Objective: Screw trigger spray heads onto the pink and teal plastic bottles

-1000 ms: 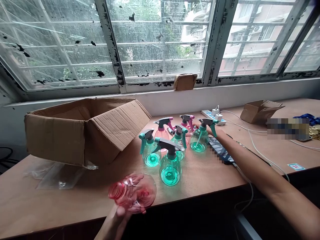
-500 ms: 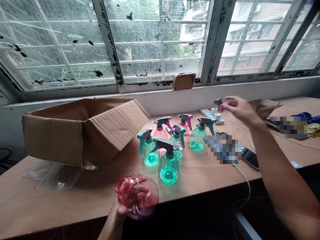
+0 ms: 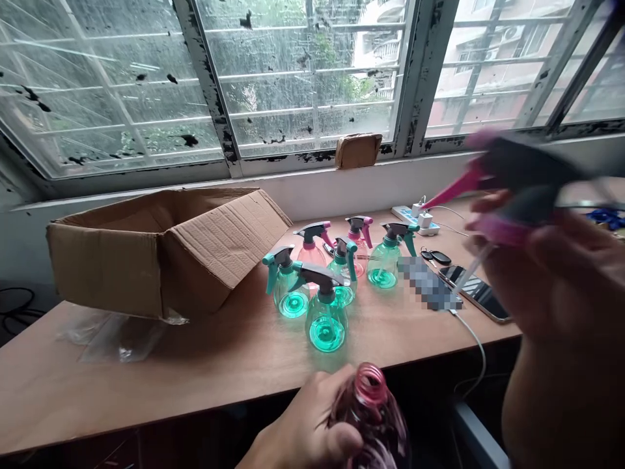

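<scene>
My left hand (image 3: 305, 426) is wrapped round a pink see-through bottle (image 3: 374, 417) with an open threaded neck, held below the table's front edge. My right hand (image 3: 551, 273) is close to the camera at the right and grips a pink and grey spray head (image 3: 508, 189) with a thin dip tube hanging from it; it is blurred by motion. On the wooden table (image 3: 205, 365) stands a cluster of several capped spray bottles: green ones (image 3: 325, 316) in front and pink ones (image 3: 359, 238) behind.
A large open cardboard box (image 3: 156, 251) lies on its side at the left, with clear plastic bags (image 3: 112, 332) in front of it. A power strip (image 3: 415, 218), keys (image 3: 437, 256), a phone (image 3: 481, 296) and a white cable (image 3: 476, 342) lie at the right. Barred windows run behind.
My right hand lifted a spray head from behind the bottles and brought it close to the camera. My left hand moved the pink bottle right and turned its neck upward.
</scene>
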Demonstrator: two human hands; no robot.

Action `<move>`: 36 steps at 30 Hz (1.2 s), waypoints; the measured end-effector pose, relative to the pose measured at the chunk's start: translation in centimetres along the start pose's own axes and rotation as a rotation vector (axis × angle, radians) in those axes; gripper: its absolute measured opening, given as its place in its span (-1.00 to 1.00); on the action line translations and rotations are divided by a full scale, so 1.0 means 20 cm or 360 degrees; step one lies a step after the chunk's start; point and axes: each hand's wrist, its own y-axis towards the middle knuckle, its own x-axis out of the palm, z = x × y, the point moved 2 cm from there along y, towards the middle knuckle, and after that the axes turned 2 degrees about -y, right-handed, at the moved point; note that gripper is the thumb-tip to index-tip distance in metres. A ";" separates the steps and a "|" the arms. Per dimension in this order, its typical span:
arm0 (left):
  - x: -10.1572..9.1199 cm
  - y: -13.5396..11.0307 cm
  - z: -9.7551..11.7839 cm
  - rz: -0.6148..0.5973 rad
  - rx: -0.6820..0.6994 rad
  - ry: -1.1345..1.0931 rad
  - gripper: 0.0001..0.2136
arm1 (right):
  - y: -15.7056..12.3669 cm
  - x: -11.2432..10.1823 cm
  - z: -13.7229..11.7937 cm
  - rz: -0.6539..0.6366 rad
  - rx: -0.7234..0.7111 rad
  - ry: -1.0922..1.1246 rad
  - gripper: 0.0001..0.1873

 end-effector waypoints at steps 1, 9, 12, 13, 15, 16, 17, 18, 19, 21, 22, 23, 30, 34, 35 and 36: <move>0.01 0.01 -0.04 0.0053 0.0040 -0.0030 -0.09 | -0.02 0.10 -0.01 -0.0004 0.0058 0.0080 -0.74; -0.09 -0.06 -0.13 0.0298 0.0153 0.0093 -0.06 | -0.17 0.41 -0.02 -0.0228 0.0283 0.0479 -0.76; -0.12 -0.06 -0.12 0.0318 0.0135 0.0087 -0.08 | -0.20 0.42 0.00 -0.0250 0.0288 0.0493 -0.75; -0.13 -0.06 -0.13 0.0312 0.0137 0.0080 -0.08 | -0.20 0.43 0.01 -0.0286 0.0296 0.0495 -0.75; -0.13 -0.05 -0.14 0.0274 0.0154 0.0076 -0.07 | -0.21 0.45 0.03 -0.0413 0.0335 0.0509 -0.75; -0.13 -0.04 -0.14 0.0243 0.0171 0.0081 -0.06 | -0.22 0.46 0.04 -0.0482 0.0359 0.0517 -0.74; -0.14 -0.04 -0.15 0.0202 0.0188 0.0092 -0.05 | -0.22 0.47 0.06 -0.0542 0.0384 0.0521 -0.74; -0.14 -0.04 -0.16 0.0161 0.0204 0.0104 -0.03 | -0.22 0.48 0.07 -0.0568 0.0403 0.0523 -0.74; -0.14 -0.04 -0.16 0.0126 0.0212 0.0115 -0.02 | -0.22 0.49 0.08 -0.0552 0.0410 0.0527 -0.73; -0.16 -0.05 -0.16 0.0079 0.0193 0.0117 0.01 | -0.21 0.50 0.09 -0.0436 0.0407 0.0527 -0.71; -0.16 -0.05 -0.16 0.0067 0.0172 0.0109 0.01 | -0.21 0.50 0.10 -0.0373 0.0405 0.0523 -0.69; -0.17 -0.05 -0.15 0.0056 0.0152 0.0095 0.02 | -0.21 0.51 0.10 -0.0335 0.0405 0.0519 -0.67; -0.18 -0.05 -0.15 0.0034 0.0223 0.0021 0.02 | -0.24 0.56 0.11 -0.0892 0.0597 0.0580 -0.67; -0.19 -0.06 -0.17 0.0123 0.0308 -0.0082 -0.01 | -0.25 0.58 0.12 -0.1536 0.0563 0.0431 -0.62; -0.19 -0.06 -0.17 0.0135 0.0320 -0.0105 -0.01 | -0.25 0.58 0.12 -0.1615 0.0520 0.0375 -0.65; -0.19 -0.06 -0.17 0.0138 0.0335 -0.0118 -0.02 | -0.25 0.59 0.12 -0.1670 0.0488 0.0327 -0.70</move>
